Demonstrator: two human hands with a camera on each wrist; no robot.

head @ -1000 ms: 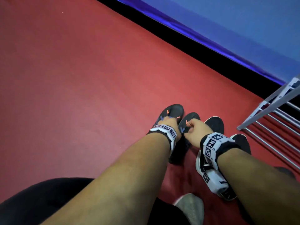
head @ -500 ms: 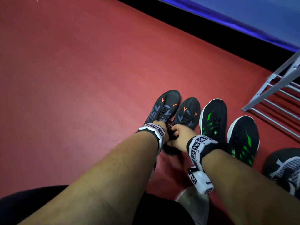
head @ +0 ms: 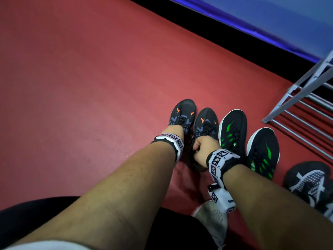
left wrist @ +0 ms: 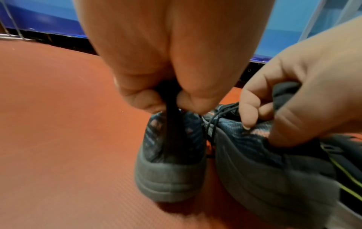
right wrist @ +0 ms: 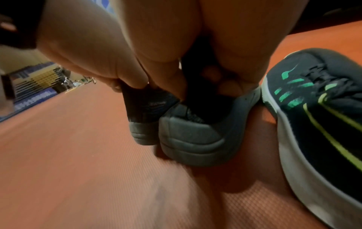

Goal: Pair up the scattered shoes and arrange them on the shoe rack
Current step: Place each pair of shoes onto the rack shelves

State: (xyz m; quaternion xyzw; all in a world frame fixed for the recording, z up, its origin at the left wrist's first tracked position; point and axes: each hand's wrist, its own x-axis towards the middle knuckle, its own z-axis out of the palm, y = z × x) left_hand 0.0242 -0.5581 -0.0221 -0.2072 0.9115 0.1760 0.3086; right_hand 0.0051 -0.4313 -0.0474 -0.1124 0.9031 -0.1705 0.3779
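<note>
L hand [head: 173,131] is pinching heel tab of left orange-marked shoe [head: 182,112]; R hand [head: 204,148] is gripping collar of right orange-marked shoe [head: 205,123]. Both are sitting touching on red floor [head: 90,105], left of green-marked pair [head: 232,127]; shoe rack [head: 306,98] far right.

The red floor [head: 90,87] is a matt rubber-like mat with a fine ribbed texture. The two dark orange-marked shoes [head: 182,114] have knitted cloth uppers and matt grey moulded rubber soles [left wrist: 170,178]. The black green-striped shoes [head: 232,127] are cloth with smooth white soles. The grey shoe rack [head: 306,98] is painted metal tubing with a dull sheen.
</note>
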